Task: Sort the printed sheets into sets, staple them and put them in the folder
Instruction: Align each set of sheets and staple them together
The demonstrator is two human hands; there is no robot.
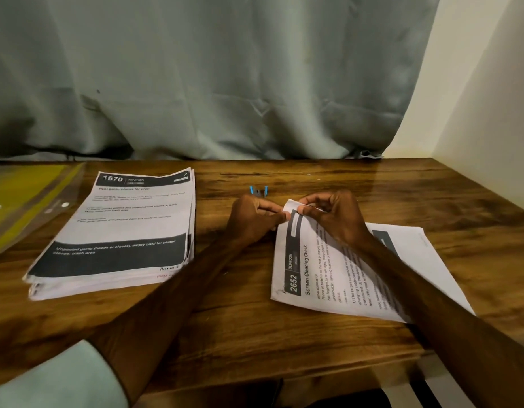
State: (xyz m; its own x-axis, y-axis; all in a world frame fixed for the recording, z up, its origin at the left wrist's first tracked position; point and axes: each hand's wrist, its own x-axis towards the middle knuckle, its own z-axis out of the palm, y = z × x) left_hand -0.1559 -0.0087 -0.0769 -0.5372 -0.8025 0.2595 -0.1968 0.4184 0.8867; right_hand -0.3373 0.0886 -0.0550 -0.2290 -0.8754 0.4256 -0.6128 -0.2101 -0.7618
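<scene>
Stapling step. Pinching the lifted corner of the Screen Cleaning Check set (302, 272), right on the table (254, 334), with left hand (251, 219) and right hand (331, 216). Next needs the blue stapler (258, 191), apparently just behind.

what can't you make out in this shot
Head view only.
Blue-tipped tool: mostly hidden behind the left hand, kind unclear.
Folder: cut off by the left edge.
Lower sheet: mostly covered by the 2652 set.
1670 stack: small print blurred.
</scene>
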